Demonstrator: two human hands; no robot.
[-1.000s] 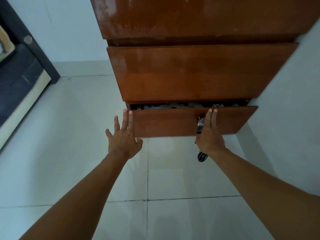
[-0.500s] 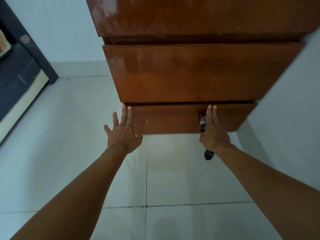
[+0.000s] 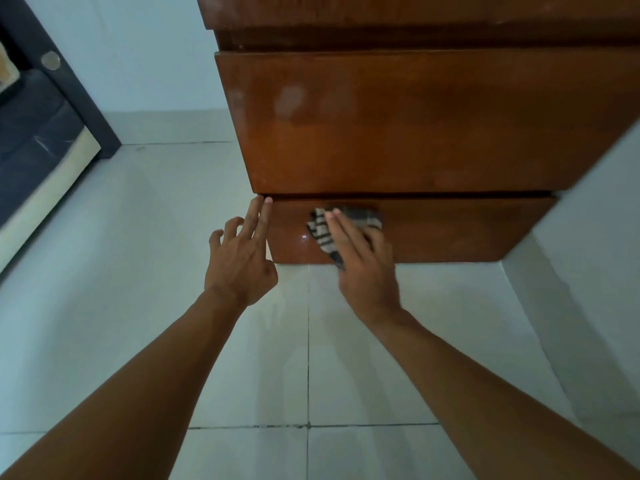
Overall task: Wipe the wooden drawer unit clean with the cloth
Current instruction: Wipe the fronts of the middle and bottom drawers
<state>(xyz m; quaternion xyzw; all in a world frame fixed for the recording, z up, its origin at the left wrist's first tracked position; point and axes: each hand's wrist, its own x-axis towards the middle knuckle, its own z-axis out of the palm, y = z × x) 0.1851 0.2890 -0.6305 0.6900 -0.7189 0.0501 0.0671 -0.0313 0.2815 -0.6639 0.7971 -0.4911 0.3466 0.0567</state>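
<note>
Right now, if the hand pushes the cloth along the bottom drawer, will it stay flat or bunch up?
Probably bunches: the cloth looks soft, creased and folded under the right hand. It likely slides easily, since the bottom drawer front looks glossy.

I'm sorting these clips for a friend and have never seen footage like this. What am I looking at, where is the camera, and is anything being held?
There is no machine here: these are a person's two bare arms, filmed by one wide-angle camera worn on their head, looking forward and down. That is why the wooden drawer unit looms above and the pale tiled floor spreads below. The right hand presses a striped cloth flat against the front of the bottom drawer, fingers straight. The left hand holds nothing; its fingertips touch that drawer's left edge. A dark piece of furniture stands at far left.
</note>
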